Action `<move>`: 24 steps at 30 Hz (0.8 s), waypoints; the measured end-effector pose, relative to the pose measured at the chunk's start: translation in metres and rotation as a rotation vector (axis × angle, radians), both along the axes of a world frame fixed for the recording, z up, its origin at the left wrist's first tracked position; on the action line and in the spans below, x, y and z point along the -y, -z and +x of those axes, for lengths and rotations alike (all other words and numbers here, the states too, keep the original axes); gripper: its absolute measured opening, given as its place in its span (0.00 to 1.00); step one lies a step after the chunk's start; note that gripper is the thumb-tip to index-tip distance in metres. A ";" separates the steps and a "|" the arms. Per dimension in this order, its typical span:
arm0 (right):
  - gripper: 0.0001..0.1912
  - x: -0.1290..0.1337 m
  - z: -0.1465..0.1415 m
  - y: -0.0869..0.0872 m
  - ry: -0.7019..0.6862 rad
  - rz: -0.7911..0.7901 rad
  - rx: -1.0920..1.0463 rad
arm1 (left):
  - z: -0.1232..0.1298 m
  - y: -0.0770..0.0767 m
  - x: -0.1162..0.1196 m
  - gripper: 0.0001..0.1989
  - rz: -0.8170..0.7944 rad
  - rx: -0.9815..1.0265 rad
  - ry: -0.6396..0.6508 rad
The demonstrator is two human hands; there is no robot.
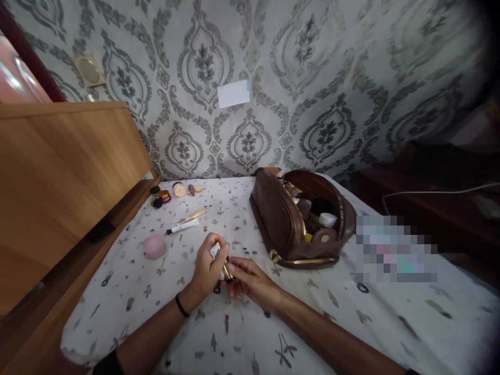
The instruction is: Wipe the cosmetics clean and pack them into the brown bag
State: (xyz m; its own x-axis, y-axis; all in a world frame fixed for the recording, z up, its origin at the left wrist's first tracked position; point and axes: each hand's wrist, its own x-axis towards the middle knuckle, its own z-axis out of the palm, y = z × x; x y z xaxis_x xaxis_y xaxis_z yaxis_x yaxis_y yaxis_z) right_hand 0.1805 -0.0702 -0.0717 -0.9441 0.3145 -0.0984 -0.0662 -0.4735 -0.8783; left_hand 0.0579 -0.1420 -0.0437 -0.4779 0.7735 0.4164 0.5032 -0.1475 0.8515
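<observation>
Between my two hands, above the patterned white cloth, is a small gold cosmetic tube [227, 270]. A whitish part shows at its upper end, inside the curl of my left hand [207, 263]. The fingers of my left hand are closed round that upper part. My right hand [253, 281] pinches the lower gold end, with its thumb on top and the other fingers bent beneath. The exact kind of tube is partly hidden by my fingers. Right of my hands stands a brown toiletry bag [275, 224], unzipped, with a white-lidded jar [328, 219] and other items inside.
A pink rounded item [154, 247] lies on the left, near a white tube [185, 225] and a gold slim tube [193, 215]. Several small jars [179, 189] stand farther back. A wooden cabinet [70, 192] borders the left side; a patterned wall [250, 140] rises behind.
</observation>
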 end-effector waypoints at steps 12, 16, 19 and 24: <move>0.25 0.004 0.001 -0.004 0.015 0.109 0.014 | -0.018 -0.004 -0.006 0.27 -0.081 0.223 -0.122; 0.25 0.004 0.002 -0.008 0.028 -0.005 0.012 | -0.013 -0.003 -0.003 0.18 -0.019 0.217 -0.037; 0.27 0.004 0.002 -0.007 0.064 -0.096 0.033 | -0.008 -0.001 0.000 0.12 0.015 0.098 0.047; 0.31 0.006 0.001 -0.006 -0.010 -0.014 0.038 | -0.008 -0.001 0.001 0.10 0.004 0.039 0.022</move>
